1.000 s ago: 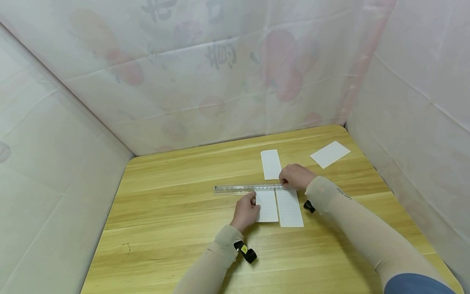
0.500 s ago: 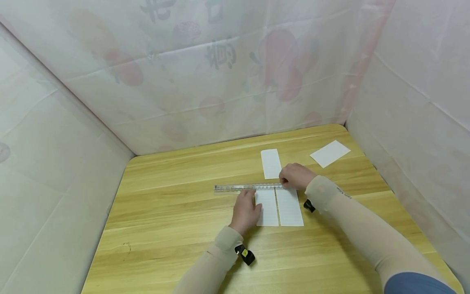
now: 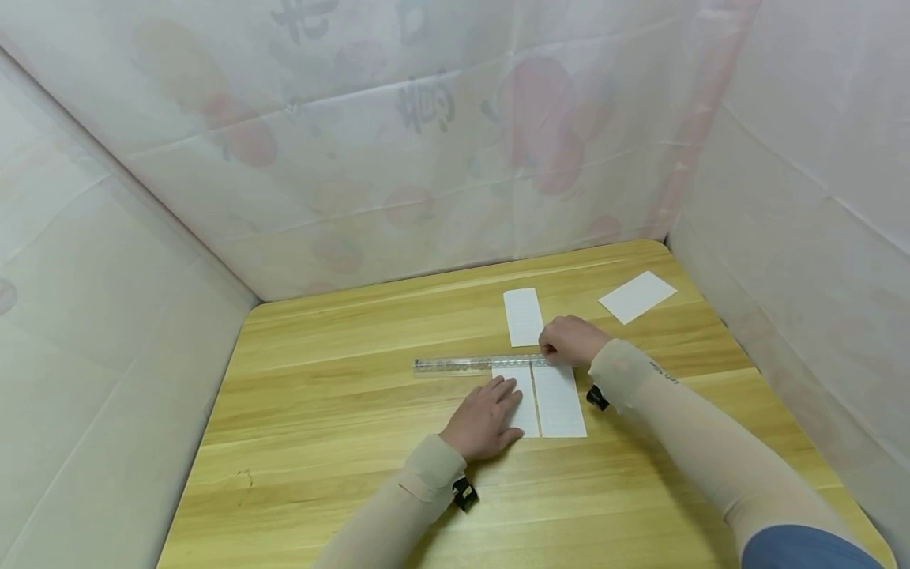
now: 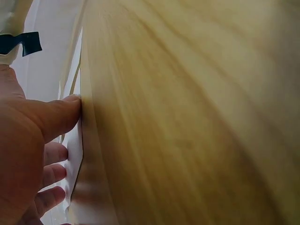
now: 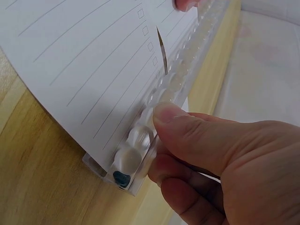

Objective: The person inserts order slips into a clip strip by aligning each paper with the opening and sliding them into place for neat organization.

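Note:
A clear plastic strip (image 3: 455,364) with a row of rounded bumps lies across the top edges of two lined paper cards, the left card (image 3: 523,376) and the right card (image 3: 560,405). My right hand (image 3: 574,341) pinches the strip near its right end; the right wrist view shows the thumb on the bumps of the strip (image 5: 138,137) and curled fingers beneath. With fingers extended, my left hand (image 3: 485,420) rests flat on the left card. In the left wrist view, its thumb (image 4: 63,115) touches the card edge. The two cards lie side by side with a narrow gap.
Behind the strip, another lined card (image 3: 523,316) lies on the wooden table (image 3: 320,427). A blank-looking white card (image 3: 637,297) lies tilted at the back right. Pale printed fabric walls (image 3: 455,174) enclose the table's back and sides.
My left hand has moved from pinching at the left card's edge to lying spread on it. That card's lower edge now lines up with the right card's. The right hand stays put.

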Tool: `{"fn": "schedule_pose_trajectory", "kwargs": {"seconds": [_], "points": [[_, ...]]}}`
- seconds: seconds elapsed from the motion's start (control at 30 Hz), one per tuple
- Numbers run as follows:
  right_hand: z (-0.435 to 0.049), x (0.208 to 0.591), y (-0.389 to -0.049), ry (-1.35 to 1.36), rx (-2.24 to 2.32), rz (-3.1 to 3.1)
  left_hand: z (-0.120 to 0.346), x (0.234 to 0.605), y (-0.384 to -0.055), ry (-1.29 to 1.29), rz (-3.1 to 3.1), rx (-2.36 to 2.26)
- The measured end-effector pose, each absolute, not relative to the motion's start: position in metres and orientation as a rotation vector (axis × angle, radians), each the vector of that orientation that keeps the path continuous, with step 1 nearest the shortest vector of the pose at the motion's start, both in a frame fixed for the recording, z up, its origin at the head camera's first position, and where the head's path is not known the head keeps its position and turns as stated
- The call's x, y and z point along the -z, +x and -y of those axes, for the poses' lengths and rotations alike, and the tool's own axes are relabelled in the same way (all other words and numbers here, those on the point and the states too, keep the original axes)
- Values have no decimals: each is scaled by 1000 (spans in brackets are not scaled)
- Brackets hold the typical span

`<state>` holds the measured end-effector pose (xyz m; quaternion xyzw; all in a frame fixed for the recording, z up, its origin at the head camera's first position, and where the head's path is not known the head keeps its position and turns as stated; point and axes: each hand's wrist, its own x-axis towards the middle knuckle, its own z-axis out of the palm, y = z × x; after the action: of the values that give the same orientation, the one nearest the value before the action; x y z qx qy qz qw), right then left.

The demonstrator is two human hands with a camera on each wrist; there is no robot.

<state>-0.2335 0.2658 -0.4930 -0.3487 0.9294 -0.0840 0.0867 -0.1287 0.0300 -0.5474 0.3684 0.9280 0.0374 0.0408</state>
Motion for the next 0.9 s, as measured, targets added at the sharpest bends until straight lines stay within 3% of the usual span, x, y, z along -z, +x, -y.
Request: {"fn": "schedule_pose_trajectory", "kwargs": {"seconds": [0.9], "points": [[-265,491,-231,-998,233,-2768,-31,548,-128,1119,-2828,-180]]}}
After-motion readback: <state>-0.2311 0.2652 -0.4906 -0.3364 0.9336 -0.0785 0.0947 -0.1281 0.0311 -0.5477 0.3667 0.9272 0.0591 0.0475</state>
